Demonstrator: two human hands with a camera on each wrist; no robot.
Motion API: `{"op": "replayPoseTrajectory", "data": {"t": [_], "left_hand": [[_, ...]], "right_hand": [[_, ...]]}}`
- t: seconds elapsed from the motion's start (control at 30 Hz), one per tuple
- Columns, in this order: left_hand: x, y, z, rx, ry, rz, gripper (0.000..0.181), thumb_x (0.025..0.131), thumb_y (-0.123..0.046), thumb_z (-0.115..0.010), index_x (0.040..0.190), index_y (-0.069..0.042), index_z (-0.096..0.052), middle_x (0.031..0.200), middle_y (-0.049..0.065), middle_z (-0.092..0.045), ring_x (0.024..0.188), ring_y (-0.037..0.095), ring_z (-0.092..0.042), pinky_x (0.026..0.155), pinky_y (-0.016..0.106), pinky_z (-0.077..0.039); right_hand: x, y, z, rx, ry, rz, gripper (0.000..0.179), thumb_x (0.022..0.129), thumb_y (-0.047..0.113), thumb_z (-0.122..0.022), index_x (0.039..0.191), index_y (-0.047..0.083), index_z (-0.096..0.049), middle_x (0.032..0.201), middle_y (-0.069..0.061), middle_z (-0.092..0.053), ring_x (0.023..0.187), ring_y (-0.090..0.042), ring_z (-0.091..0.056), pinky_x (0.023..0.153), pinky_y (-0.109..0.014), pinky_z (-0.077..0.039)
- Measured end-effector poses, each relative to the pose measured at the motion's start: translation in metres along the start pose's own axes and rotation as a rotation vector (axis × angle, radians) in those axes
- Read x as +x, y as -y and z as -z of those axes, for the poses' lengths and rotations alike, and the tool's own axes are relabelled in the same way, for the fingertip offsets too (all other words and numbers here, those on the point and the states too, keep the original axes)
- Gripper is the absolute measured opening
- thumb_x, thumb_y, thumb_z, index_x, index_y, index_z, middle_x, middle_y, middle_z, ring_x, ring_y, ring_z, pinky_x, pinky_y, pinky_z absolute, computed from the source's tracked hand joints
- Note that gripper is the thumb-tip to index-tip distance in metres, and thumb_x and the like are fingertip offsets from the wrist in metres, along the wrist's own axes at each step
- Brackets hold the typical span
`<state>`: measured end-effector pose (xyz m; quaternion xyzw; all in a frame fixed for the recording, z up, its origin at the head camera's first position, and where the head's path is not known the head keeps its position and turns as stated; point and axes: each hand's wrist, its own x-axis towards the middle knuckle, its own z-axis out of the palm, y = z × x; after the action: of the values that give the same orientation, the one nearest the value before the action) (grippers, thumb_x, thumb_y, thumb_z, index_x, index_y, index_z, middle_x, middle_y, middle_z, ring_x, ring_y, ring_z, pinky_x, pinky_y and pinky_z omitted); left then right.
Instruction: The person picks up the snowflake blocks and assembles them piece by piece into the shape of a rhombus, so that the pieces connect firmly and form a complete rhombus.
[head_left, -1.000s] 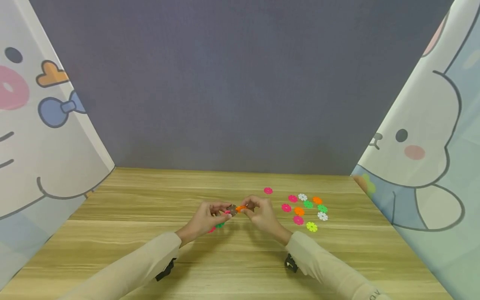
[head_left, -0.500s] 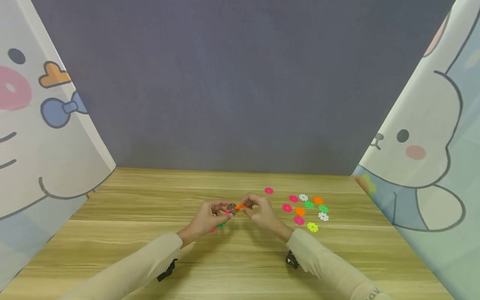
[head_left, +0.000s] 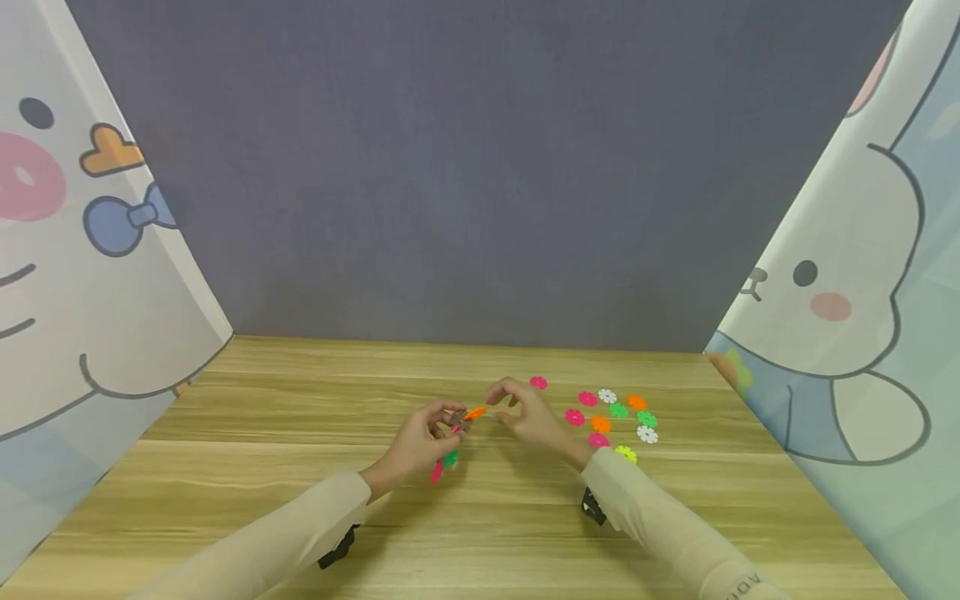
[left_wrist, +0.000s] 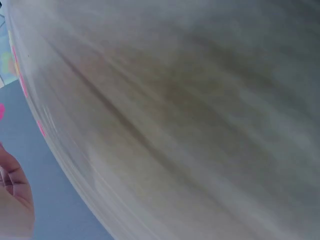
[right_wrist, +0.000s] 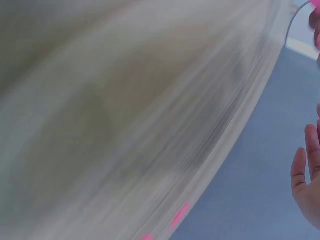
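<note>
My left hand [head_left: 422,440] pinches a chain of joined plastic snowflake discs above the middle of the table. In the chain, a brown disc [head_left: 460,422] sits by the fingertips and an orange disc [head_left: 476,412] sticks out to the right. Below the thumb hang a green disc [head_left: 450,458] and a pink disc [head_left: 437,472]. My right hand [head_left: 531,417] is just right of the orange disc, thumb and forefinger spread with nothing between them. A sleeve fills most of both wrist views; only part of the left hand [left_wrist: 15,200] and right hand [right_wrist: 310,180] shows there.
On the wooden table [head_left: 300,392], loose discs lie to the right: several pink ones, two orange discs [head_left: 601,425], two green, two white discs [head_left: 647,434] and a yellow disc [head_left: 626,454] partly behind the right sleeve. A grey panel [head_left: 465,183] stands at the back.
My right hand has let go of the orange disc and drawn slightly right, its fingers opening. The left hand has turned the chain, so more of the green and pink discs shows.
</note>
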<state>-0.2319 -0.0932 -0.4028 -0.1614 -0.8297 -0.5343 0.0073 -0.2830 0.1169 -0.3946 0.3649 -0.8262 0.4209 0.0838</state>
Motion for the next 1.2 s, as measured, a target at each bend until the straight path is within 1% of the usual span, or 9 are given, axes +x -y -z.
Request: {"op": "replayPoseTrajectory", "data": {"t": [0.13,0.3,0.47,0.53,0.63,0.7,0.9,1.07,1.2], "left_hand": [[-0.002,-0.001,0.001,0.005,-0.012,0.016,0.037,0.082,-0.01,-0.066,0.117,-0.008,-0.057,0.093,0.004,-0.063,0.063,0.012,-0.048,0.053,0.021,-0.041],[-0.003,-0.002,0.002,0.006,-0.018,0.023,0.037,0.081,-0.01,-0.066,0.117,-0.011,-0.058,0.094,0.002,-0.065,0.065,0.014,-0.051,0.054,0.023,-0.044],[-0.004,-0.001,0.003,0.019,-0.02,-0.013,0.036,0.081,-0.009,-0.067,0.115,-0.011,-0.058,0.09,0.002,-0.063,0.069,0.015,-0.053,0.057,0.024,-0.046],[-0.004,-0.002,0.003,0.014,-0.018,-0.022,0.036,0.081,-0.008,-0.067,0.115,-0.01,-0.058,0.09,0.002,-0.064,0.069,0.015,-0.054,0.06,0.024,-0.047],[-0.004,-0.003,0.003,0.006,-0.014,-0.026,0.036,0.08,-0.008,-0.067,0.115,-0.01,-0.058,0.09,0.002,-0.065,0.071,0.015,-0.055,0.062,0.024,-0.048],[-0.004,-0.003,0.003,0.003,-0.011,-0.026,0.036,0.08,-0.008,-0.067,0.115,-0.009,-0.058,0.091,0.003,-0.065,0.072,0.016,-0.055,0.063,0.024,-0.048],[-0.004,-0.001,0.003,0.007,-0.017,-0.025,0.034,0.079,-0.009,-0.069,0.112,-0.01,-0.06,0.092,0.006,-0.065,0.072,0.015,-0.054,0.062,0.024,-0.048],[-0.005,-0.005,0.004,0.016,-0.036,-0.013,0.033,0.08,-0.01,-0.069,0.111,-0.012,-0.06,0.091,0.003,-0.066,0.069,0.014,-0.053,0.061,0.024,-0.046],[-0.006,-0.008,0.005,0.017,-0.051,0.005,0.032,0.08,-0.01,-0.068,0.111,-0.014,-0.06,0.091,0.001,-0.065,0.068,0.015,-0.052,0.06,0.025,-0.046]], "right_hand": [[0.002,-0.019,0.012,-0.069,-0.016,-0.035,0.025,0.077,-0.006,-0.066,0.1,-0.001,-0.059,0.098,-0.017,-0.063,0.092,-0.026,-0.057,0.076,-0.045,-0.046],[0.006,-0.044,0.028,-0.153,-0.028,-0.117,0.026,0.077,-0.009,-0.063,0.102,-0.003,-0.059,0.101,-0.015,-0.062,0.096,-0.028,-0.056,0.081,-0.046,-0.047],[0.01,-0.063,0.043,-0.24,0.018,-0.235,0.027,0.078,-0.011,-0.061,0.104,-0.004,-0.058,0.104,-0.016,-0.06,0.1,-0.032,-0.055,0.089,-0.046,-0.046],[0.011,-0.069,0.047,-0.266,0.044,-0.282,0.027,0.079,-0.01,-0.061,0.105,-0.004,-0.058,0.105,-0.017,-0.059,0.101,-0.032,-0.054,0.089,-0.046,-0.046],[0.013,-0.077,0.052,-0.302,0.069,-0.322,0.026,0.079,-0.008,-0.061,0.105,-0.002,-0.059,0.108,-0.016,-0.059,0.101,-0.032,-0.054,0.087,-0.043,-0.047],[0.013,-0.081,0.054,-0.315,0.075,-0.332,0.027,0.078,-0.007,-0.062,0.105,-0.002,-0.059,0.109,-0.016,-0.059,0.101,-0.032,-0.054,0.085,-0.043,-0.047],[0.016,-0.087,0.054,-0.359,0.091,-0.318,0.028,0.078,-0.004,-0.064,0.106,-0.004,-0.059,0.108,-0.018,-0.06,0.099,-0.034,-0.056,0.084,-0.043,-0.048],[0.02,-0.089,0.051,-0.387,0.102,-0.33,0.024,0.08,-0.001,-0.065,0.103,-0.002,-0.06,0.102,-0.016,-0.062,0.094,-0.031,-0.058,0.082,-0.041,-0.049],[0.023,-0.089,0.049,-0.404,0.103,-0.341,0.022,0.079,-0.002,-0.065,0.101,-0.002,-0.061,0.098,-0.014,-0.063,0.09,-0.027,-0.059,0.081,-0.038,-0.05]]}}
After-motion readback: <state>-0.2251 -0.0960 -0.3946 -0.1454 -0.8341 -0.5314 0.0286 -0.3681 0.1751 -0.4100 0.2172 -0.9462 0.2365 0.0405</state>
